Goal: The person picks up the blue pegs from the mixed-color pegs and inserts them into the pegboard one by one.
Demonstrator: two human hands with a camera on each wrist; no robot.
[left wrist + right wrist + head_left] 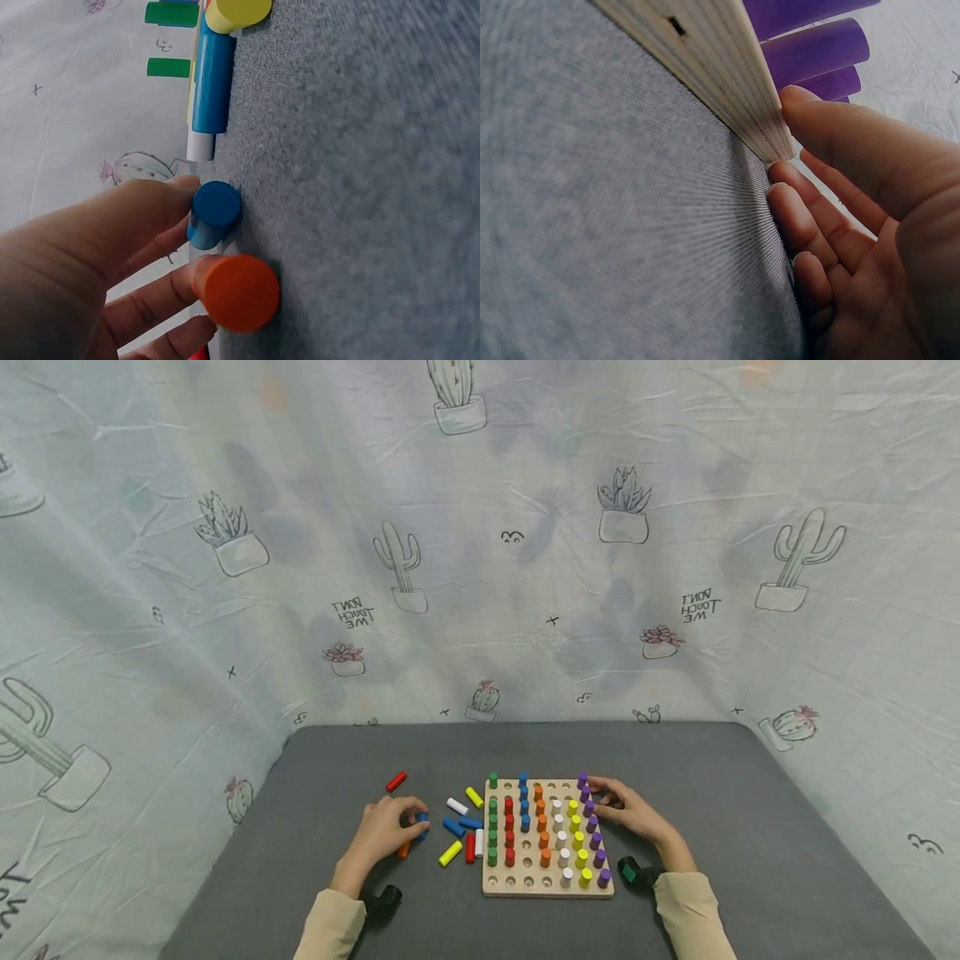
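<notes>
Grey bench (247,877) bears a mostly filled board (547,893), some holes (528,882) bare, loose pegs (451,853) beside it, left hand (381,828) pinching a blue peg (216,204), right hand (634,812) touching the board.

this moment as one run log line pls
left hand: pinches blue peg | right hand: touches edge of wooden pegboard | orange peg: by left hand

Right hand (885,277) beside board (712,60), thumb tip at upper edge near purple pegs (817,52). Fingers (791,214) loosely bent, low by grey bench (622,217). Dark notch (676,26) in board's side.
</notes>
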